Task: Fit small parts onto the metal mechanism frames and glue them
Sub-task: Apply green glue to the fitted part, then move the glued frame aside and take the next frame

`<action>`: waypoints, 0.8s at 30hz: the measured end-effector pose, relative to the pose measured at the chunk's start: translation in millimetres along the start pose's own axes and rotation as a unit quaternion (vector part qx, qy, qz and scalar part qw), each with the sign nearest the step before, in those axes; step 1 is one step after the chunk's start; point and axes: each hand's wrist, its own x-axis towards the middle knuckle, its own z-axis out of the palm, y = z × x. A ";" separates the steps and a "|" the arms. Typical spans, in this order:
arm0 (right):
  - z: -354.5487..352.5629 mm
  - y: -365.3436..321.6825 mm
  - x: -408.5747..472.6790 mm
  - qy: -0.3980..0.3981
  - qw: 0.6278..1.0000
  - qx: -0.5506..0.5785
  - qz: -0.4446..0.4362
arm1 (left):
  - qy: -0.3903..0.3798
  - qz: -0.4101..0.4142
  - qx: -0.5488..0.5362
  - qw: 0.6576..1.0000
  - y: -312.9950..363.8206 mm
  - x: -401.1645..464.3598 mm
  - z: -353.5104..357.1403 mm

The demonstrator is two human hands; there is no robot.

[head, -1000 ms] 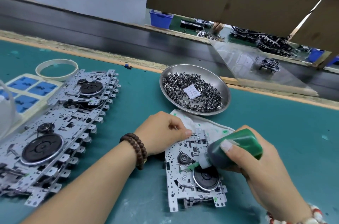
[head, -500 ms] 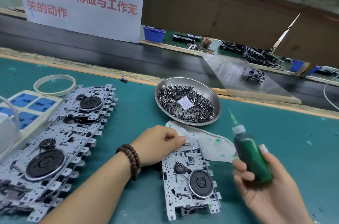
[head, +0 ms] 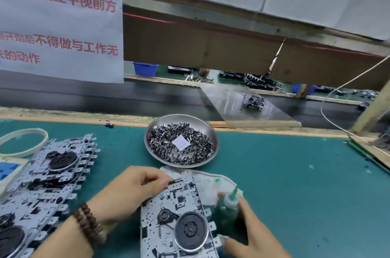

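Silvery perforated metal mechanism frame (head: 175, 221), carrying a black round disc, is lying on the teal table (head: 285, 183). Left hand (head: 135, 188) is curling over its upper edge; right hand (head: 251, 230) is gripping a green glue bottle (head: 226, 210) beside it.

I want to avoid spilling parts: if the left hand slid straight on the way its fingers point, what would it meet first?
The left hand already touches the metal frame; its fingers point right across the frame's top edge, so probably the stained white cloth next. The dish of parts lies farther back.
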 end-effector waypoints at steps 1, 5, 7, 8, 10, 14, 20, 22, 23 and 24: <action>-6.2 -2.6 -3.6 0.023 0.999 0.035 -0.011 | 0.010 0.003 -0.028 1.000 8.7 -1.2 -3.0; -52.0 -19.3 -22.1 0.222 0.937 0.262 -0.063 | 0.003 0.013 -0.098 0.995 56.8 5.9 -9.2; -63.1 -42.1 -10.7 0.188 0.926 0.322 -0.060 | 0.008 0.043 -0.046 0.998 80.0 23.3 1.7; -64.3 -52.8 0.3 0.149 0.941 0.301 -0.041 | 0.010 0.057 -0.008 0.998 91.1 34.1 10.5; -63.2 -61.0 21.6 0.113 0.962 0.247 -0.014 | 0.009 0.065 0.054 0.996 109.1 57.2 28.4; -80.4 -71.4 32.6 0.096 0.934 0.343 -0.011 | -0.032 0.041 0.124 0.991 129.0 102.9 46.0; -106.0 -44.9 72.7 0.087 0.852 0.509 0.090 | -0.044 0.058 0.177 0.982 138.4 172.9 66.8; -116.5 -34.3 95.7 0.118 0.837 0.525 0.096 | -0.019 0.047 0.194 0.980 133.2 193.6 73.7; -123.6 -29.2 109.0 0.136 0.830 0.533 0.095 | -0.006 0.040 0.198 0.979 128.1 201.7 75.4; -131.0 -23.7 123.6 0.155 0.825 0.535 0.093 | 0.012 0.041 0.213 0.976 121.6 207.9 75.7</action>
